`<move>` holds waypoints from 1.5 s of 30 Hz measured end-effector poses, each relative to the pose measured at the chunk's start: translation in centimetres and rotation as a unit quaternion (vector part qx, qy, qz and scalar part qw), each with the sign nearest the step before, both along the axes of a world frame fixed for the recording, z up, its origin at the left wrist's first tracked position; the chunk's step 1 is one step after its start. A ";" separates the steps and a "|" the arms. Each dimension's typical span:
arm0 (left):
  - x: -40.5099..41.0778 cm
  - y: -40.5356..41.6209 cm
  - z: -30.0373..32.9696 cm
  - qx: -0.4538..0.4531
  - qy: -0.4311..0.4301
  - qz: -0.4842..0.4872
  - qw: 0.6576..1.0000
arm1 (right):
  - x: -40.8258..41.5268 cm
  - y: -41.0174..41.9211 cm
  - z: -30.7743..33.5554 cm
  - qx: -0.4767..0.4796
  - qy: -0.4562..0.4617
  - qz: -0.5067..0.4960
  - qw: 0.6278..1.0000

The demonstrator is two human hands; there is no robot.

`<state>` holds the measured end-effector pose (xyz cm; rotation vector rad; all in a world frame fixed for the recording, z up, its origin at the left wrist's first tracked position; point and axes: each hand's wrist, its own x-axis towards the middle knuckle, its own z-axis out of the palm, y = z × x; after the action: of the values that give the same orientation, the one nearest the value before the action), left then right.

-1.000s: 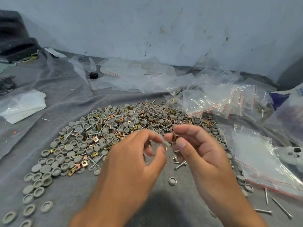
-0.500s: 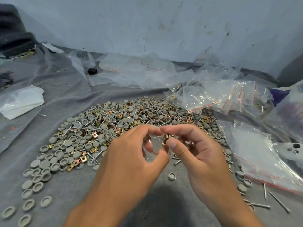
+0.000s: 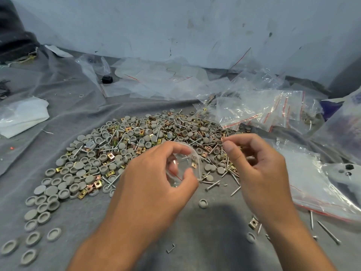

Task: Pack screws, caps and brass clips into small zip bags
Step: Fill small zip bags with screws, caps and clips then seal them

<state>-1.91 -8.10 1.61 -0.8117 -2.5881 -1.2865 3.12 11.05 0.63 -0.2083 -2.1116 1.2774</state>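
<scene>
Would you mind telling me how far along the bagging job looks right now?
Done: filled zip bags lie at the back right. In hand: the left hand holds open a small clear bag with brass clips inside; the right hand is beside it, fingers curled. Left: a large pile of caps, screws and clips.

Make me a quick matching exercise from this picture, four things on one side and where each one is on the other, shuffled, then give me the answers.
Things:
1. small zip bag
2. black knob
3. white folded sheet
4. lone brass clip

Places:
A. far left on the grey cloth
B. on the cloth under the right wrist
C. held in the left hand
D. at the back, beside the clear plastic sheets

Pairs: 1-C, 2-D, 3-A, 4-B
</scene>
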 end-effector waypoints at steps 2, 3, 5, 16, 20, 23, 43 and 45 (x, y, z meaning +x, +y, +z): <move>-0.1 -0.1 0.0 0.014 -0.009 0.005 1.000 | -0.3 1.7 -0.8 0.066 -0.084 -0.031 0.994; -0.1 -0.1 0.1 0.024 -0.015 0.008 1.000 | -0.3 2.2 -1.3 0.115 -0.144 -0.026 0.983; -0.2 -0.1 0.1 0.034 -0.022 0.012 0.999 | -0.4 2.3 -2.3 0.199 -0.245 -0.014 0.949; -0.2 0.1 0.2 0.025 -0.026 0.020 0.999 | -2.7 0.6 -3.9 0.317 -0.312 -0.023 0.895; -0.2 -0.4 0.2 0.019 -0.030 0.024 0.999 | -2.6 0.9 -3.4 0.173 -0.278 0.002 0.945; -0.2 -0.5 0.2 0.013 -0.031 0.024 0.999 | -2.0 0.2 -2.1 0.101 -0.181 0.028 0.978; -0.2 -0.6 0.9 0.084 -0.035 -0.013 0.996 | 0.3 -2.1 0.6 0.268 0.037 0.070 0.960; -0.4 -0.8 1.1 0.077 0.001 -0.006 0.997 | 0.2 -2.2 0.8 0.221 0.050 0.060 0.972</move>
<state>-2.29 -8.94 2.69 -0.8001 -2.4503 -1.4654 3.34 8.86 1.44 0.1758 -2.2824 0.8302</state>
